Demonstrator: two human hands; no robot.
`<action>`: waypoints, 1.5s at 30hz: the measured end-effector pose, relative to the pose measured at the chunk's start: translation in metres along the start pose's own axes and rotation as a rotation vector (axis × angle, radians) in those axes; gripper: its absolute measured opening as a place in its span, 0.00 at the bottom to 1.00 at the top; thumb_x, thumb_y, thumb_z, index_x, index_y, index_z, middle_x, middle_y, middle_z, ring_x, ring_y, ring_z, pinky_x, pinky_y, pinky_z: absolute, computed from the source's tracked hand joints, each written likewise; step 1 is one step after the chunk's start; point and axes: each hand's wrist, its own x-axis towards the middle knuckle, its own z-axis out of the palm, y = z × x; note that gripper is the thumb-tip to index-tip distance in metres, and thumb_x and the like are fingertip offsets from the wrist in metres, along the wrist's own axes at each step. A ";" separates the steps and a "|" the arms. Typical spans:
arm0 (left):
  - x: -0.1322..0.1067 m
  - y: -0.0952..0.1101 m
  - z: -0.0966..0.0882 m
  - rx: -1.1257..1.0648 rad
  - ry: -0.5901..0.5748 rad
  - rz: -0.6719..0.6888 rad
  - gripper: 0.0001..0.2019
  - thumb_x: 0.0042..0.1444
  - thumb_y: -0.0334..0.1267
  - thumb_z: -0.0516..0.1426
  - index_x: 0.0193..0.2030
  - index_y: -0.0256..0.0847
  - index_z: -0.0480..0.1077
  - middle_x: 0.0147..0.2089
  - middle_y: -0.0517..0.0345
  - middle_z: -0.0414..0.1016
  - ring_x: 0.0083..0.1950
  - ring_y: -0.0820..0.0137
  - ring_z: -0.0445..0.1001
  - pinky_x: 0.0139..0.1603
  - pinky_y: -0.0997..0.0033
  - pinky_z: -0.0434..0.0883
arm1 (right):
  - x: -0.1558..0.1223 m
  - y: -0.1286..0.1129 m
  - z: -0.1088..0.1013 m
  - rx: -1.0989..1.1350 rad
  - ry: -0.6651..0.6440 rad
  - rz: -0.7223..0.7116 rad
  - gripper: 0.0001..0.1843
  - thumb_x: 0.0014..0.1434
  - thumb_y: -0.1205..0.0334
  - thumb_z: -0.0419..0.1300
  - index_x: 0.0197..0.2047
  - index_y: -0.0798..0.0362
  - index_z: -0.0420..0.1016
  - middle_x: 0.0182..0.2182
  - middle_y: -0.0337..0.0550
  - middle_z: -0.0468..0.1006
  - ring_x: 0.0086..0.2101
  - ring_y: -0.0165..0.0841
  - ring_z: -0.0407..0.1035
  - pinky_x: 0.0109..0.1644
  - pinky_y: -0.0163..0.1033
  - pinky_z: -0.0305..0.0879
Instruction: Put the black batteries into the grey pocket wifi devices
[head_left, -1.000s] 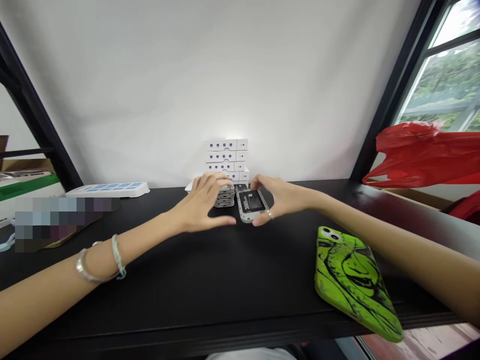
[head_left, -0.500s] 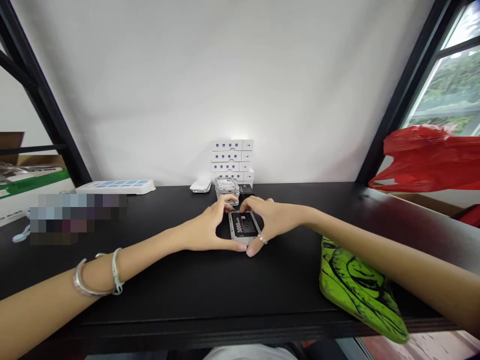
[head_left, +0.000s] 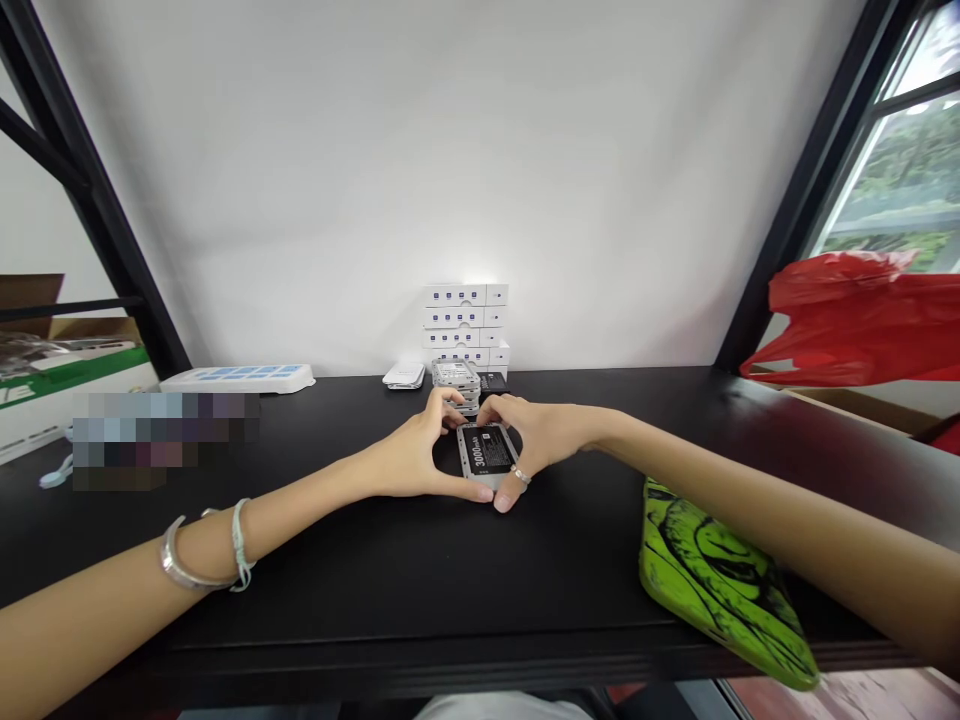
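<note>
A small grey device with a black battery in its open back lies on the black table. My left hand curls round its left side, thumb at the near corner. My right hand, with a ring on one finger, grips its right side, fingertips at the far and near edges. Just behind the hands stands a stack of similar grey devices.
White small boxes are piled against the wall. A white cover and a dark flat piece lie beside the stack. A green phone overhangs the near right edge. A white-and-blue tray sits back left, a red bag at right.
Both hands drew the device toward me from beside the stack and closed round it; in the last half second they barely moved.
</note>
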 end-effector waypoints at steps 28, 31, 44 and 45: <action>0.003 -0.004 0.002 0.024 0.007 0.118 0.42 0.38 0.52 0.67 0.54 0.46 0.47 0.54 0.47 0.62 0.58 0.53 0.64 0.56 0.45 0.65 | 0.022 -0.007 -0.012 -0.225 -0.147 0.000 0.51 0.24 0.41 0.70 0.50 0.55 0.60 0.47 0.51 0.64 0.45 0.49 0.63 0.45 0.49 0.64; 0.005 -0.005 0.002 0.027 0.030 0.127 0.41 0.36 0.52 0.68 0.52 0.45 0.49 0.53 0.47 0.62 0.57 0.53 0.64 0.55 0.46 0.66 | 0.024 -0.008 -0.012 -0.228 -0.158 0.019 0.51 0.23 0.43 0.71 0.49 0.54 0.59 0.46 0.50 0.62 0.45 0.49 0.62 0.44 0.48 0.64; 0.003 -0.006 0.002 -0.065 0.027 0.055 0.38 0.36 0.50 0.68 0.47 0.45 0.49 0.53 0.47 0.61 0.57 0.55 0.64 0.56 0.47 0.65 | 0.006 0.009 -0.021 0.519 0.063 -0.090 0.30 0.41 0.64 0.68 0.44 0.47 0.56 0.25 0.32 0.65 0.29 0.32 0.64 0.30 0.38 0.64; 0.004 -0.007 0.002 -0.068 0.023 0.058 0.38 0.36 0.50 0.68 0.47 0.45 0.49 0.53 0.46 0.61 0.57 0.55 0.64 0.57 0.46 0.65 | 0.008 0.014 -0.025 0.636 0.076 -0.076 0.29 0.42 0.66 0.67 0.44 0.47 0.57 0.24 0.32 0.66 0.28 0.31 0.65 0.31 0.37 0.65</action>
